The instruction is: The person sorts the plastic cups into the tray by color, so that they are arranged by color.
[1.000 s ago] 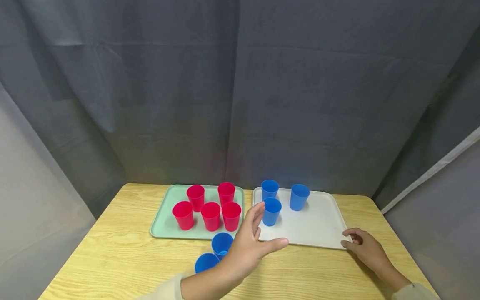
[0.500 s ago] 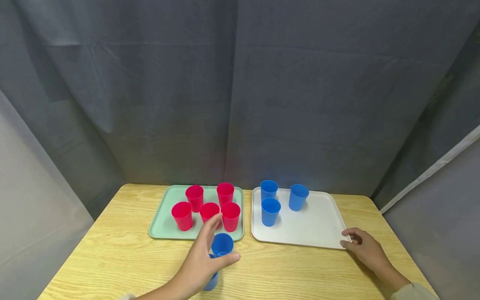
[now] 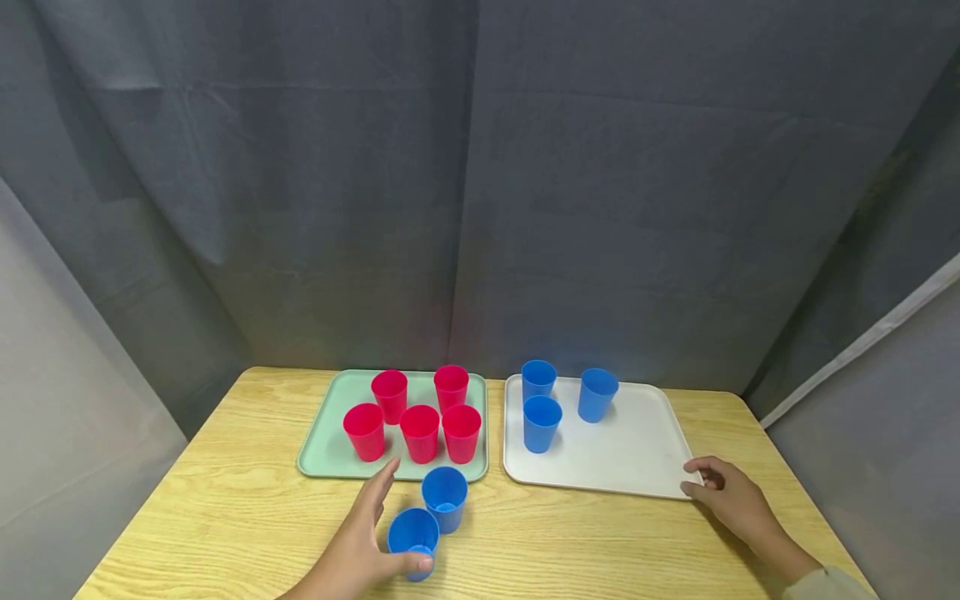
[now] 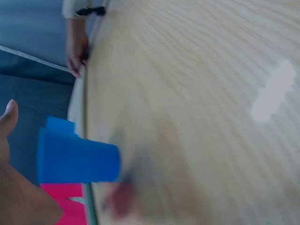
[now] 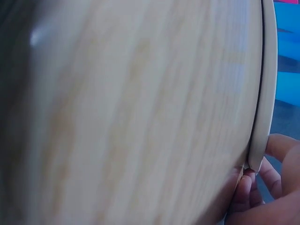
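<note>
My left hand (image 3: 352, 542) is spread beside the nearer blue cup (image 3: 412, 529), its thumb overlapping the cup's near side and its fingers held apart on the left. Just behind that cup stands another upright blue cup (image 3: 447, 512) on the wooden table. In the left wrist view, a blue cup (image 4: 82, 159) appears ahead of the open left hand (image 4: 21, 197). At the front right corner of the white tray (image 3: 622, 458), my right hand (image 3: 731, 496) pinches the rim. The right wrist view has the fingers of this hand (image 5: 276, 192) around the tray corner.
Several red cups (image 3: 365, 433) stand upright on a green tray (image 3: 326, 450) at the back left. The white tray carries three blue cups (image 3: 542, 425) toward its left and back. A grey curtain (image 3: 465, 208) hangs behind the table (image 3: 210, 517).
My left hand has moved left and toward the near edge, from beside the white tray, past the loose blue cups, to the nearer one. The right hand stays at the tray corner.
</note>
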Motion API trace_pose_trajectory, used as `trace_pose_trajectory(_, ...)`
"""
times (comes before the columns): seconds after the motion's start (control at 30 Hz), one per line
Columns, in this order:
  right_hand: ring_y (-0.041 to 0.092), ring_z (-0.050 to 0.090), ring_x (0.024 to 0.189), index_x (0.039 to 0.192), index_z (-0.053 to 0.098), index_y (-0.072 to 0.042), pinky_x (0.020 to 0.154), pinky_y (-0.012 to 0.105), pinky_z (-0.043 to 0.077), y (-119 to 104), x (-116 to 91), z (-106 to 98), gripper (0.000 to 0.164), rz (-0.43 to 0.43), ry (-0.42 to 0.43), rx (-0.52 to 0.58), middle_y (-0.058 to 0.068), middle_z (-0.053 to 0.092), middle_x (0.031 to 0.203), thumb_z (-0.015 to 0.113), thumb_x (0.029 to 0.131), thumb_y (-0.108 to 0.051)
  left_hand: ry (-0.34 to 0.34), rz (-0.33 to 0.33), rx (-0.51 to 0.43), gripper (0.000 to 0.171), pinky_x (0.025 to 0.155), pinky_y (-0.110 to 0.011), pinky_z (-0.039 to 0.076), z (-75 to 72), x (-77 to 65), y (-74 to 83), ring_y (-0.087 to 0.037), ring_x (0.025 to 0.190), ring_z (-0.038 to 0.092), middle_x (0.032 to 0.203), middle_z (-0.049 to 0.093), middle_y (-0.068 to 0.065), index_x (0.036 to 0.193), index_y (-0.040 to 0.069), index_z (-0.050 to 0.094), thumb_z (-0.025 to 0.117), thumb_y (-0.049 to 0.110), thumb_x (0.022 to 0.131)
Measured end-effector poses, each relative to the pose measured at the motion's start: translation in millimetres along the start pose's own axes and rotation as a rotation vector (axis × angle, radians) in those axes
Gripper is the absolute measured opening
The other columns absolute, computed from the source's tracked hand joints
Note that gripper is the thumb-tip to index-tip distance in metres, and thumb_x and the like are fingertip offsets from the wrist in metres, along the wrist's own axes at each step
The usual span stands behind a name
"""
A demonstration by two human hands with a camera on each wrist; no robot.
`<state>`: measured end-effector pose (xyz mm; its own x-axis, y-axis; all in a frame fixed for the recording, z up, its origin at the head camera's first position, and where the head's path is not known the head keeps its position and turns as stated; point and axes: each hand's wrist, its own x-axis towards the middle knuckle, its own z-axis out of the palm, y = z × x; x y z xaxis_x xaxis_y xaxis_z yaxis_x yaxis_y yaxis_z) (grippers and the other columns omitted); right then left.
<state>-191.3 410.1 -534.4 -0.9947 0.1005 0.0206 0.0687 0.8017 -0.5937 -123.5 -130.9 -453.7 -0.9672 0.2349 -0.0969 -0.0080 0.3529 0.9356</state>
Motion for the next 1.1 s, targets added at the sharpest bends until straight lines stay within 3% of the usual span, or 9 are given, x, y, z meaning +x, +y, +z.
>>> trace_pose_trajectory(0.23, 0.015, 0.049, 0.089, 0.121, 0.068, -0.004, 0.078, 0.032, 0.046, 2.3, -0.9, 1.8, 0.039, 0.002, -0.001, 0.006, 0.009, 0.058, 0.107, 0.076, 0.094, -0.032, -0.077, -0.018, -0.023, 0.124, 0.118, -0.059, 0.031, 2.1, 3.8, -35.5, -0.048, 0.153, 0.023, 0.169, 0.022, -0.017, 0.165, 0.015, 0.015, 0.094, 0.036, 0.072)
trace_pose_trajectory(0.37, 0.015, 0.049, 0.09, 0.121, 0.068, -0.004, 0.077, 0.03, 0.045, 2.0, -2.1, 2.1, 0.039, 0.004, 0.002, 0.01, 0.01, 0.059, 0.108, 0.077, 0.094, -0.031, -0.112, -0.021, -0.063, 0.121, 0.117, -0.056, 0.033, 2.1, 4.6, -46.0, -0.048, 0.152, 0.025, 0.167, 0.028, -0.019, 0.165, 0.012, 0.015, 0.092, 0.037, 0.075)
trace_pose_trajectory(0.67, 0.014, 0.049, 0.089, 0.121, 0.068, -0.005, 0.076, 0.029, 0.045, 2.3, -1.4, 0.9, 0.038, 0.001, 0.002, 0.008, 0.008, 0.058, 0.107, 0.076, 0.095, -0.032, -0.108, -0.014, -0.046, 0.11, 0.113, -0.056, 0.04, 2.2, 3.6, -53.7, -0.049, 0.146, 0.037, 0.158, 0.046, -0.017, 0.161, 0.004, 0.026, 0.088, 0.042, 0.079)
trace_pose_trajectory(0.87, 0.014, 0.048, 0.088, 0.12, 0.068, -0.004, 0.075, 0.028, 0.044, 0.2, -1.4, 0.8, 0.037, -0.005, 0.014, 0.003, 0.008, 0.057, 0.103, 0.076, 0.094, -0.03, -0.12, -0.037, -0.103, 0.097, 0.111, -0.054, 0.045, 2.3, 1.4, -52.0, -0.051, 0.145, 0.036, 0.157, 0.046, -0.02, 0.159, 0.004, 0.034, 0.086, 0.036, 0.084)
trace_pose_trajectory(1.1, 0.014, 0.048, 0.088, 0.121, 0.068, -0.004, 0.075, 0.028, 0.044, -1.3, -1.6, -0.2, 0.038, -0.005, 0.005, 0.002, 0.007, 0.057, 0.105, 0.076, 0.095, -0.031, -0.122, -0.048, -0.147, 0.092, 0.107, -0.041, 0.051, 3.5, -0.5, -51.4, -0.051, 0.144, 0.038, 0.157, 0.045, -0.023, 0.158, 0.002, 0.037, 0.085, 0.031, 0.086)
